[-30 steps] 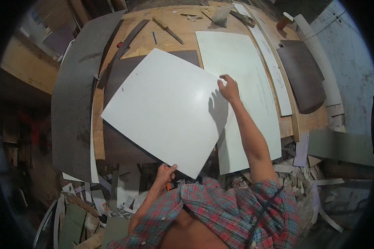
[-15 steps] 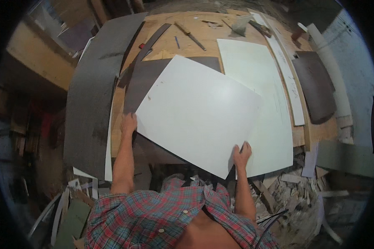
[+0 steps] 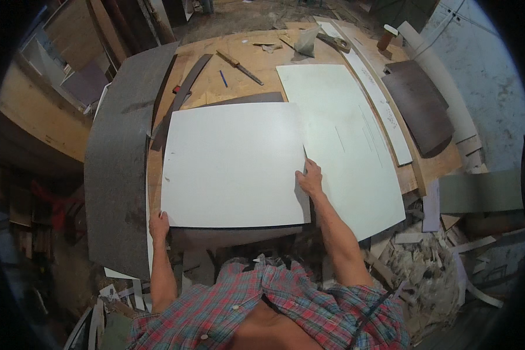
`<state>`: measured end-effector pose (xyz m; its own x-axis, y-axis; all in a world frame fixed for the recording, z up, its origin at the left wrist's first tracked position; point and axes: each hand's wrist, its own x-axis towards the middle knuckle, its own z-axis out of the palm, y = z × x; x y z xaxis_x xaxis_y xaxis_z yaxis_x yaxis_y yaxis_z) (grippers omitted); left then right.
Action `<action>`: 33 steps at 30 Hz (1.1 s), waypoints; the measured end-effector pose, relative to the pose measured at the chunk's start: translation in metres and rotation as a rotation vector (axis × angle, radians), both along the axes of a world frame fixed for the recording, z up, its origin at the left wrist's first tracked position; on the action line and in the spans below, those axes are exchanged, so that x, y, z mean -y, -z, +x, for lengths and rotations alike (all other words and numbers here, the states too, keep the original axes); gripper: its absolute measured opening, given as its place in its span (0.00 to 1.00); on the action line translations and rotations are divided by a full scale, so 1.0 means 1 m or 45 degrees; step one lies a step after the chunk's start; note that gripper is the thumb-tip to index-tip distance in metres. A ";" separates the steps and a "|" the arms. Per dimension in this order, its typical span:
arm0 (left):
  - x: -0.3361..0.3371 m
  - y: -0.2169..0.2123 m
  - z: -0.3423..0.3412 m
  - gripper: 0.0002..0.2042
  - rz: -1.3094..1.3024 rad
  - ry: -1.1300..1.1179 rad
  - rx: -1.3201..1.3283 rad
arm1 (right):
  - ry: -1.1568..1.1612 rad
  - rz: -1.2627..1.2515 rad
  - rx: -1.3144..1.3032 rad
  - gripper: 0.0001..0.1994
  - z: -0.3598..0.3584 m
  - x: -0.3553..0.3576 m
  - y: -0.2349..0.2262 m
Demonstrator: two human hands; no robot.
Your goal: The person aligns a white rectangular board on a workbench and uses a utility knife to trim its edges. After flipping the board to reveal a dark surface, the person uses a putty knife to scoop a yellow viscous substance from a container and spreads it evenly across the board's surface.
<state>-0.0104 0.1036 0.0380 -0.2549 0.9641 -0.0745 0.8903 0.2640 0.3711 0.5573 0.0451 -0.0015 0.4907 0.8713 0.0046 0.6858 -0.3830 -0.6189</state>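
Fingers (image 3: 313,166) bent against white panel (image 3: 233,163), right hand (image 3: 310,177) higher than left hand (image 3: 158,225)

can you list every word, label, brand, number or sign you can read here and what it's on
No text can be read in this view.
White strip: faint dark marks, perhaps handwriting, too small and blurred to read.
Pale green board: thin dark lines, no letters or numbers visible.
White panel: a small dark mark near its left edge, no readable text.

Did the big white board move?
Yes. The white board has turned, and its right side has shifted left, covering less of the pale green board.
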 end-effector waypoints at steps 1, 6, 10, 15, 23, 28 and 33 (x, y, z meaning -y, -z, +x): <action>-0.001 -0.004 0.003 0.18 -0.041 -0.014 0.028 | -0.008 -0.008 0.014 0.32 0.003 -0.008 -0.003; -0.005 0.006 -0.026 0.22 -0.170 0.012 0.187 | -0.070 -0.040 0.067 0.29 0.008 -0.031 -0.002; -0.010 0.033 -0.026 0.23 0.002 0.083 0.430 | -0.033 0.084 0.161 0.24 0.036 -0.034 0.024; -0.003 0.018 -0.025 0.24 -0.203 -0.033 0.335 | -0.088 0.025 0.151 0.27 0.016 -0.039 0.011; 0.031 0.059 -0.048 0.18 0.277 -0.167 0.553 | -0.136 0.059 0.083 0.24 0.000 -0.086 0.009; 0.003 0.013 -0.007 0.16 -0.002 -0.026 0.329 | 0.057 -0.017 0.101 0.19 0.018 -0.082 0.013; 0.003 0.030 -0.013 0.16 0.054 -0.057 0.348 | 0.042 -0.001 0.066 0.18 0.020 -0.087 0.006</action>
